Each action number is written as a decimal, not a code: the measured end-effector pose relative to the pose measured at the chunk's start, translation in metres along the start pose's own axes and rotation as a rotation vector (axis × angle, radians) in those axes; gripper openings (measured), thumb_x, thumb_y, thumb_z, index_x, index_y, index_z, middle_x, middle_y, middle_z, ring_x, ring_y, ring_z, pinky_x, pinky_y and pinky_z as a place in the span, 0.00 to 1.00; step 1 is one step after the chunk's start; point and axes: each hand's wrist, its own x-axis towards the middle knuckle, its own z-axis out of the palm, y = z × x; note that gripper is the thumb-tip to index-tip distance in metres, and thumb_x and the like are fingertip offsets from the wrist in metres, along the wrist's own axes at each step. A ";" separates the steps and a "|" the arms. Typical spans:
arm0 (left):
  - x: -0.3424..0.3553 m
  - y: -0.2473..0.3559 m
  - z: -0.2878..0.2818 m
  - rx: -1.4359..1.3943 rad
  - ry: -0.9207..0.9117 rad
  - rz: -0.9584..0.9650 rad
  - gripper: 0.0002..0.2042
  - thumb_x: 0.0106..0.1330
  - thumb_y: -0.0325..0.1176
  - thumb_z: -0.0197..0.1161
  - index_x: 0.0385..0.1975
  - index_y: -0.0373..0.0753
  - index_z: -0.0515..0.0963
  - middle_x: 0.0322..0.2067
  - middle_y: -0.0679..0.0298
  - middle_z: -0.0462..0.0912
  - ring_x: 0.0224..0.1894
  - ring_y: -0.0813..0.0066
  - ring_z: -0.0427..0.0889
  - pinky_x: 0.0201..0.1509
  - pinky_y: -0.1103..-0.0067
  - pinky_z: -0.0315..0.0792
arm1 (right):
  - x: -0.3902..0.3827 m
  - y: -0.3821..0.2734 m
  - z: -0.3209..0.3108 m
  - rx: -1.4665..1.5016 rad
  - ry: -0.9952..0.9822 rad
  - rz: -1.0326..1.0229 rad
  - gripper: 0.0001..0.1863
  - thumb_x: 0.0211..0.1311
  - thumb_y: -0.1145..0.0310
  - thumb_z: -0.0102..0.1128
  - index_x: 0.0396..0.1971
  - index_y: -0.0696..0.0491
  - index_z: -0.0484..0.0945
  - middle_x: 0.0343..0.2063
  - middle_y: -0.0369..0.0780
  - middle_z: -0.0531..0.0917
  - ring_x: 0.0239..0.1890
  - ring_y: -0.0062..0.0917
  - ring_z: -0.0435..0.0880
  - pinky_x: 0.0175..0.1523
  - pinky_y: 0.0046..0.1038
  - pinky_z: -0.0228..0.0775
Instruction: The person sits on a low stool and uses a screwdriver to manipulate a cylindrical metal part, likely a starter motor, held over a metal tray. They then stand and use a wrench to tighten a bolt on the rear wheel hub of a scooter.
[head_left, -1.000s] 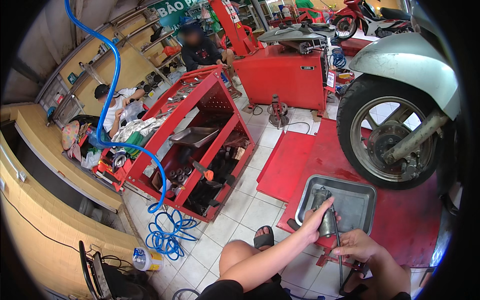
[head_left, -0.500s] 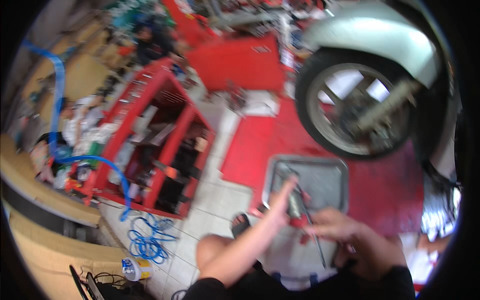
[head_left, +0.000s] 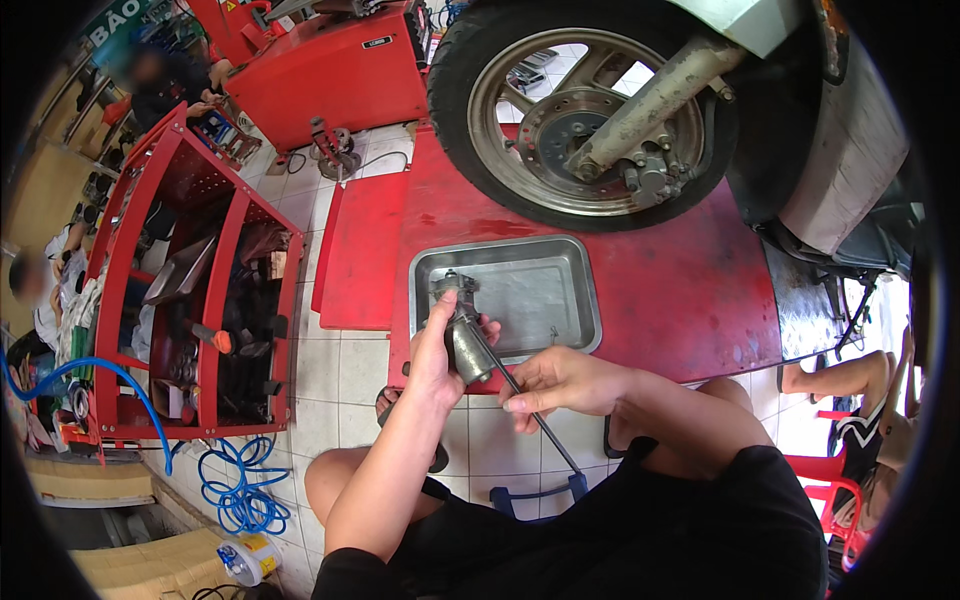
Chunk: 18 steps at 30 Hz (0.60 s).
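Observation:
My left hand (head_left: 436, 355) is closed round a dull metal cylindrical part (head_left: 471, 347) with a fitting at its top, held over the near left of a steel tray (head_left: 590, 310). A long thin black hose (head_left: 550, 436) runs down from beside the part toward my lap. My right hand (head_left: 560, 385) pinches this hose just below and right of the part, fingers curled. The tray rests on a red metal platform (head_left: 688, 305) beneath a front wheel (head_left: 470, 140) of a scooter with a silver fork leg.
A red tool cart (head_left: 125, 265) is left, with a coiled blue air hose (head_left: 245, 485) and a bucket (head_left: 255, 560) below. A red machine (head_left: 320, 80) is behind. Two people (head_left: 160, 90) work at upper and far left; another person's legs (head_left: 840, 378) are at right.
My view has swung downward, bringing my lap, both forearms and the person at the right further into sight. My hands keep hold of the metal part and black hose.

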 end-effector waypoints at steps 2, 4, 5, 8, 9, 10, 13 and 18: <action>-0.001 -0.001 0.000 0.039 0.010 0.000 0.23 0.67 0.53 0.61 0.42 0.34 0.73 0.32 0.54 0.81 0.36 0.60 0.84 0.50 0.64 0.80 | -0.005 -0.008 0.007 0.165 -0.036 -0.001 0.22 0.62 0.60 0.69 0.49 0.60 0.77 0.29 0.37 0.86 0.32 0.16 0.84 0.30 0.17 0.67; 0.000 0.000 -0.002 0.002 -0.011 -0.008 0.23 0.64 0.50 0.66 0.41 0.33 0.73 0.33 0.54 0.81 0.37 0.60 0.85 0.47 0.65 0.82 | -0.008 -0.011 0.009 0.125 -0.015 -0.016 0.22 0.62 0.61 0.70 0.48 0.60 0.77 0.29 0.37 0.86 0.31 0.15 0.83 0.30 0.17 0.67; 0.000 0.000 -0.002 -0.018 -0.022 -0.013 0.23 0.63 0.49 0.69 0.40 0.33 0.74 0.33 0.54 0.81 0.37 0.60 0.85 0.45 0.65 0.82 | -0.009 -0.011 0.008 0.105 -0.003 -0.024 0.21 0.61 0.61 0.70 0.48 0.60 0.78 0.29 0.36 0.86 0.30 0.15 0.83 0.30 0.17 0.67; -0.001 0.000 0.001 -0.025 -0.019 -0.014 0.23 0.63 0.48 0.69 0.40 0.33 0.74 0.33 0.53 0.81 0.36 0.59 0.85 0.45 0.65 0.82 | -0.005 -0.005 -0.003 -0.101 0.013 0.017 0.21 0.63 0.63 0.68 0.50 0.61 0.77 0.30 0.37 0.86 0.30 0.16 0.84 0.29 0.17 0.67; 0.000 0.000 0.000 -0.032 -0.020 -0.014 0.23 0.63 0.48 0.69 0.40 0.33 0.74 0.33 0.53 0.81 0.36 0.59 0.85 0.46 0.65 0.83 | -0.002 0.000 -0.006 -0.113 0.026 0.000 0.22 0.63 0.63 0.67 0.51 0.62 0.77 0.31 0.37 0.86 0.30 0.16 0.84 0.29 0.17 0.67; 0.000 0.000 0.000 -0.037 -0.022 -0.014 0.22 0.63 0.48 0.69 0.40 0.32 0.74 0.33 0.53 0.81 0.36 0.59 0.85 0.46 0.65 0.83 | 0.001 0.006 -0.008 -0.124 0.038 -0.016 0.22 0.64 0.64 0.67 0.52 0.62 0.76 0.31 0.38 0.86 0.30 0.16 0.84 0.29 0.17 0.68; 0.001 0.000 0.000 0.002 0.003 -0.015 0.23 0.66 0.51 0.64 0.42 0.33 0.73 0.33 0.53 0.81 0.37 0.60 0.84 0.48 0.65 0.81 | 0.004 0.009 -0.008 -0.048 0.042 -0.042 0.23 0.63 0.64 0.67 0.53 0.63 0.76 0.30 0.38 0.86 0.30 0.16 0.84 0.29 0.17 0.68; 0.000 0.001 0.002 0.051 0.029 0.001 0.23 0.67 0.52 0.61 0.42 0.34 0.73 0.32 0.53 0.80 0.37 0.60 0.84 0.49 0.65 0.80 | -0.007 -0.017 0.004 0.148 -0.008 0.008 0.21 0.64 0.67 0.66 0.52 0.65 0.76 0.30 0.39 0.84 0.34 0.21 0.84 0.37 0.22 0.73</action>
